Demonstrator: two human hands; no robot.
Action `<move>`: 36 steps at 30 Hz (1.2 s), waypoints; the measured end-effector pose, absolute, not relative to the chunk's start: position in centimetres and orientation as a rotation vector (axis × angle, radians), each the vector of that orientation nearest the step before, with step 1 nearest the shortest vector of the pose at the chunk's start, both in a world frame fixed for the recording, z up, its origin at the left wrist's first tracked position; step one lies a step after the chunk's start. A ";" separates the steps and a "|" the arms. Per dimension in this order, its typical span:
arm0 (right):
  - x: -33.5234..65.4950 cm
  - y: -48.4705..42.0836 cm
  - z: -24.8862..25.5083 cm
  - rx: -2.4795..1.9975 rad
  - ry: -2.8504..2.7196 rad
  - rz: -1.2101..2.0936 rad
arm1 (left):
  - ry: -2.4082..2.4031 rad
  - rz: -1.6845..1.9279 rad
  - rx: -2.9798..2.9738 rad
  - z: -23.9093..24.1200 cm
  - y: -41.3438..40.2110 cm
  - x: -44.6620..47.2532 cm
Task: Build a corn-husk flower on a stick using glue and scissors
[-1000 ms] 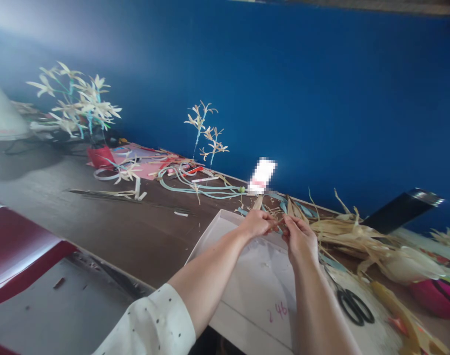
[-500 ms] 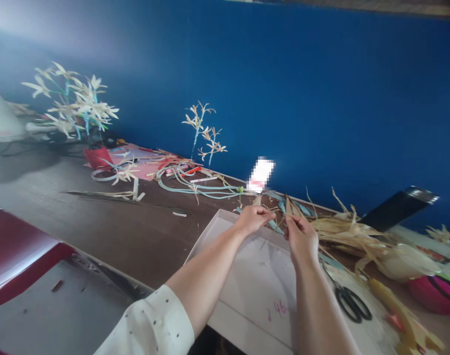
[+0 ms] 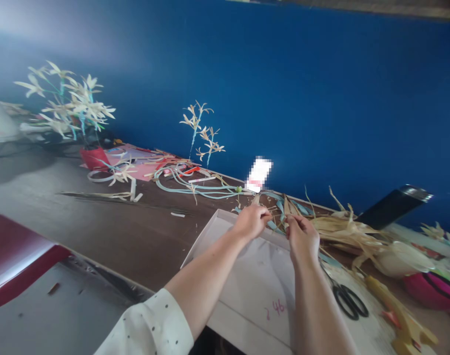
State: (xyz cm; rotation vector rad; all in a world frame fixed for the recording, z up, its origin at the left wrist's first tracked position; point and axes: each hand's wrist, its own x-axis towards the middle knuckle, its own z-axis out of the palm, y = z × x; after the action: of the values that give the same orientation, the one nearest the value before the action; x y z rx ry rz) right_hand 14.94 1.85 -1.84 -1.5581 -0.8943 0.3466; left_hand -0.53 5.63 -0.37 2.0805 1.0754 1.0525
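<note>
My left hand [image 3: 251, 223] is closed in a pinch above the far edge of a shallow white box lid [image 3: 256, 291] marked "46". Anything in its fingertips is too small to make out. Just right of it, my right hand [image 3: 302, 235] also pinches, its thumb and forefinger pressed together; what it holds is unclear. A pointed strip of dried husk [image 3: 290, 206] shows right behind its fingertips. Pale blue strips [image 3: 275, 227] lie between and behind both hands. A heap of dried husks [image 3: 345, 234] spreads to the right of my right hand.
Black-handled scissors [image 3: 351, 301] and a yellow glue gun [image 3: 398, 313] lie at the right, near a dark tumbler [image 3: 395, 206]. Behind stand a blurred white rectangle [image 3: 259, 175] and husk flowers [image 3: 195, 121]. A red pot [image 3: 94, 159] with more flowers stands left, near looped pale tubing [image 3: 195, 191].
My left hand has shifted slightly left and its fingers have curled in more. The right hand stays nearly where it was. The whole view has moved a little.
</note>
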 end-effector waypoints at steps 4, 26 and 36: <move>14.7 2.0 -1.8 -1.481 -0.821 0.411 | 1.075 1.086 2.109 -0.3 5.7 -0.5; 13.4 1.8 -0.7 -1.209 -0.534 0.636 | 0.861 1.056 2.658 -0.2 5.0 -0.2; 13.1 1.6 -0.5 -1.189 -0.510 0.689 | 0.805 0.971 2.628 -0.3 4.8 0.0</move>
State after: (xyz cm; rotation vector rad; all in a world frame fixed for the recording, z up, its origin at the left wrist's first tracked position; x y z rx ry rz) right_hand 13.11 1.62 -0.54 -1.1889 -0.5100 0.6891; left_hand 0.00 4.84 -0.29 2.6284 0.8050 0.9710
